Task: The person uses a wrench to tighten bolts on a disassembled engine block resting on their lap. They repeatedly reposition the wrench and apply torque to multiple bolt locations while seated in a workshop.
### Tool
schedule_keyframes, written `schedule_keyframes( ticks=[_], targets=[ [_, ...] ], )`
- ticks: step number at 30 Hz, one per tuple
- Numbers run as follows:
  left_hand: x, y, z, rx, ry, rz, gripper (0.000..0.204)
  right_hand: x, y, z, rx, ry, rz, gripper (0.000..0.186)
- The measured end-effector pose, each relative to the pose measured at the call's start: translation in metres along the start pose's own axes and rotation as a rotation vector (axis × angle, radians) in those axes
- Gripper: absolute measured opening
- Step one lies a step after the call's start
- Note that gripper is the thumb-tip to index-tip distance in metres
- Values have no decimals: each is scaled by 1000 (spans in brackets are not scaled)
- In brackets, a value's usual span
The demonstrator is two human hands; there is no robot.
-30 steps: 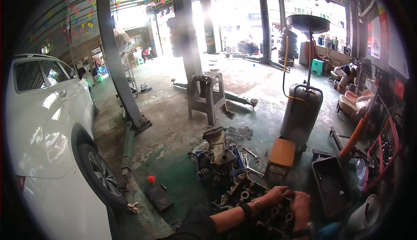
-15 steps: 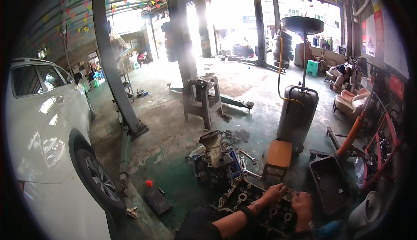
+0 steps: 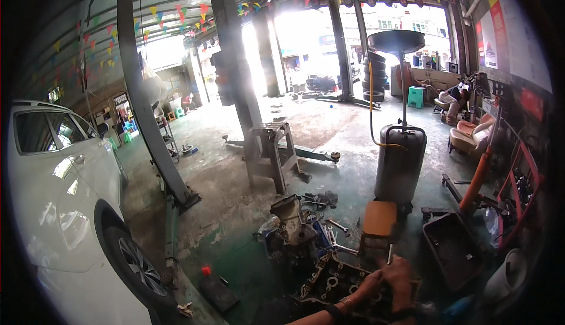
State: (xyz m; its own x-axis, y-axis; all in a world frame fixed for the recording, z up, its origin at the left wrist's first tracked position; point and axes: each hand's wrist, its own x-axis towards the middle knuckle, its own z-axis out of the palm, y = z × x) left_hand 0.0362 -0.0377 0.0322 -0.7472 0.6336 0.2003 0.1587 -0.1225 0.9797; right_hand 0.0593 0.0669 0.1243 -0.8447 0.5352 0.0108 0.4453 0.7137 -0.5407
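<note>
My right hand (image 3: 399,273) is closed around a slim, shiny metal rod-shaped tool (image 3: 390,253) that points upward; its exact kind is too small to tell. Right beside it, my left hand (image 3: 369,286) has its fingers drawn together against the right hand, and whatever they pinch is hidden. Under both hands lies a dark engine block (image 3: 333,281) with round openings and a pale metal edge. Just beyond it sits a greasy metal engine part (image 3: 292,222), with several wrenches (image 3: 338,226) on the floor to its right.
A small wooden stool (image 3: 378,219) stands ahead of my hands, before a grey oil drainer (image 3: 402,160). To the right are a black tray (image 3: 450,248) and a white bucket (image 3: 507,275). A white car (image 3: 65,207) fills the left. A person (image 3: 454,102) bends over at the far right.
My hands have come together, the right one now raised with the metal rod showing above it. The whole view has tilted, so the scene sits lower.
</note>
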Motion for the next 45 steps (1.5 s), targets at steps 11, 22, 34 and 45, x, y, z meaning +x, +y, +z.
schedule_keyframes(
  ticks=[11, 22, 34, 45],
  targets=[
    [-13, -4, -3, 44, 21, 42, 27, -20, -45, 9, -207, -223, -341, 52],
    [-22, -10, 1, 158, 26, 38, 27, -28, -34, 24, -58, -122, -388, 59],
    [-37, -15, -8, 331, 38, 86, 28, -26, -26, 40, 16, 54, -557, 25],
    [-78, -16, -57, 734, 155, 202, 29, -18, -12, 36, 50, 176, -647, 22]
  ],
)
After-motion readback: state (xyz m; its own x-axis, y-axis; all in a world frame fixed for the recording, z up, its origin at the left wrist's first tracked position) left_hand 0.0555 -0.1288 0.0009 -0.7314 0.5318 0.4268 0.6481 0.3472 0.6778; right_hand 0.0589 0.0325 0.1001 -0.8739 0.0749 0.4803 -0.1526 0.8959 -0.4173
